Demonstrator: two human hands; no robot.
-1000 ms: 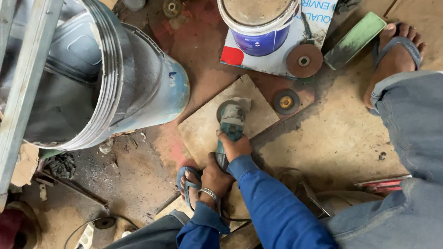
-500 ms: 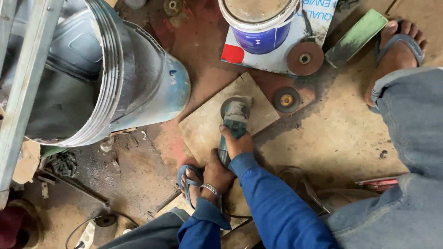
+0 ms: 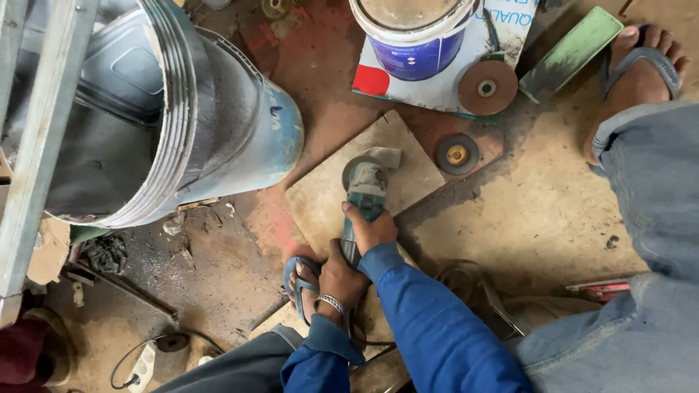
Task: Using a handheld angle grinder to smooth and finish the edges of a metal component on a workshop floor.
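Note:
A teal angle grinder (image 3: 364, 185) lies with its disc end on a tan square board (image 3: 415, 175) on the floor. My right hand (image 3: 373, 229) grips the grinder's body just behind the head. My left hand (image 3: 341, 280), with a metal bracelet at the wrist, holds the rear handle. Both arms are in blue sleeves. The disc is mostly hidden under its guard. My foot in a blue sandal (image 3: 300, 280) rests by the board's near corner, beside my left hand.
Nested grey-blue buckets (image 3: 233, 131) lie on their side at left, beside a metal frame (image 3: 29, 153). A white and blue paint can (image 3: 415, 36), two grinding discs (image 3: 486, 87) (image 3: 457, 153) and a green slab (image 3: 571, 51) sit beyond the board. My other sandalled foot (image 3: 637, 73) is top right.

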